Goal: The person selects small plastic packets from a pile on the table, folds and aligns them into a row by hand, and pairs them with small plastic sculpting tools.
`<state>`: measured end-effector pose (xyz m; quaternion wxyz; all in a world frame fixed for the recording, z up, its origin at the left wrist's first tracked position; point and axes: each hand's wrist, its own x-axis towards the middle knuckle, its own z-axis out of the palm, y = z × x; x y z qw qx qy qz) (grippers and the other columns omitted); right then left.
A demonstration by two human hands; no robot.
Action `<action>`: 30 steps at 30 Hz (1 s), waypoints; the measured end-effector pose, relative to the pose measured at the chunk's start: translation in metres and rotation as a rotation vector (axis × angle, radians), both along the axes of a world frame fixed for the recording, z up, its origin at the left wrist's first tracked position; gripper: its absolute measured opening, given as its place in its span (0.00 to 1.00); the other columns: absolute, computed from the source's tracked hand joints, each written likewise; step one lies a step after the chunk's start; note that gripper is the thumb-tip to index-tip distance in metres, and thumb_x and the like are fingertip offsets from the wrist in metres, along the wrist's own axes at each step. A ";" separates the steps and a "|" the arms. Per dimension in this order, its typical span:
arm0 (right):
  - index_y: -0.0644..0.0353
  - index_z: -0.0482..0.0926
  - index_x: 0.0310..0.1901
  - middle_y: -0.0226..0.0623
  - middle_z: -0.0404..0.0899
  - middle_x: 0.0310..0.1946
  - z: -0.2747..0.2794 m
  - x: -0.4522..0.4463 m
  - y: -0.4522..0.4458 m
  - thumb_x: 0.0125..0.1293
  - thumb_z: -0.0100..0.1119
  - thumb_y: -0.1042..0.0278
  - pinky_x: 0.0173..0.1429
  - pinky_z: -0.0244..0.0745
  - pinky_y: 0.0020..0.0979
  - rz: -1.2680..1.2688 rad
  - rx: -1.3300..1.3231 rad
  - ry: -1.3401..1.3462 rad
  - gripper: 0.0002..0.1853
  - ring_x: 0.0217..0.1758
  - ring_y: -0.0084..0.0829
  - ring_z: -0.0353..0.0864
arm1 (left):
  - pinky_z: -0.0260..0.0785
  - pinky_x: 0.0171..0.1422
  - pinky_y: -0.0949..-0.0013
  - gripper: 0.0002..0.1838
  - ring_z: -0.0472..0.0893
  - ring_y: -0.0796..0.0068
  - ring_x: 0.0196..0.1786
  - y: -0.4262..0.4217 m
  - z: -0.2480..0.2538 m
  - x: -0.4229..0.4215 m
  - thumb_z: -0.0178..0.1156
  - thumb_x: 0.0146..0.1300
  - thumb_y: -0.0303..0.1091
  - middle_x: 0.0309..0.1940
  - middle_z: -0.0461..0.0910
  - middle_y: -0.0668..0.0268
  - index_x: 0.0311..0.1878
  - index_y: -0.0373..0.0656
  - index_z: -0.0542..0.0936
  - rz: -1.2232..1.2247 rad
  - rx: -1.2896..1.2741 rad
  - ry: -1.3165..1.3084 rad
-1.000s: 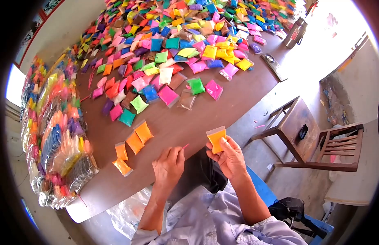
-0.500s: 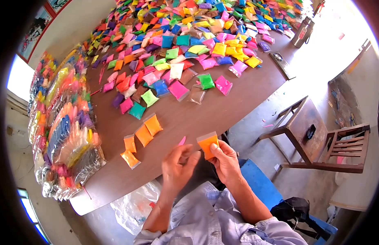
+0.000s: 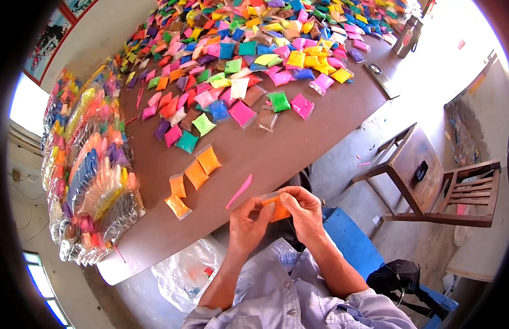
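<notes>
Between both hands, near the table's front edge, is a small clear packet of orange clay-like material (image 3: 280, 211). My left hand (image 3: 249, 223) pinches its left side, and my right hand (image 3: 302, 213) grips its right side; fingers cover much of it. A pink plastic knife (image 3: 239, 191) lies on the table just beyond my left hand. Several more orange packets lie farther left, among them one (image 3: 196, 175) in the middle of the group and one (image 3: 178, 206) nearest the edge.
Many colourful packets (image 3: 242, 114) cover the far part of the brown table (image 3: 254, 156). Clear bags of coloured pieces (image 3: 95, 181) are stacked at left. A steel flask (image 3: 408, 37) and a flat dark object (image 3: 381, 80) stand at the right edge. A wooden chair (image 3: 468, 192) is on the right.
My left hand has moved right and closed on the orange packet, which my right hand held alone before. The packet is now lower, and the pink knife shows fully.
</notes>
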<state>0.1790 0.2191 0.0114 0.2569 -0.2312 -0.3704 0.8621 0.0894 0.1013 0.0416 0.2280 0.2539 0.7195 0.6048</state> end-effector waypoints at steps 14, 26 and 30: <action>0.65 0.84 0.45 0.24 0.81 0.32 0.012 0.007 0.005 0.82 0.57 0.60 0.41 0.72 0.19 0.002 0.085 -0.097 0.15 0.35 0.14 0.76 | 0.68 0.33 0.78 0.09 0.76 0.87 0.28 -0.008 0.008 0.017 0.64 0.75 0.30 0.25 0.79 0.72 0.38 0.35 0.83 0.044 0.113 -0.017; 0.66 0.85 0.44 0.22 0.81 0.34 0.003 -0.006 -0.022 0.79 0.63 0.66 0.42 0.71 0.17 0.070 0.216 0.015 0.10 0.37 0.11 0.74 | 0.76 0.47 0.75 0.13 0.82 0.83 0.42 -0.034 0.002 0.018 0.65 0.77 0.35 0.38 0.87 0.65 0.51 0.31 0.82 -0.006 0.032 -0.131; 0.67 0.85 0.48 0.25 0.83 0.37 0.003 -0.008 -0.027 0.78 0.64 0.64 0.44 0.75 0.18 0.195 0.130 0.036 0.12 0.39 0.13 0.78 | 0.76 0.49 0.75 0.12 0.82 0.83 0.42 -0.042 0.003 0.016 0.65 0.76 0.32 0.38 0.87 0.65 0.50 0.30 0.82 0.051 -0.006 -0.141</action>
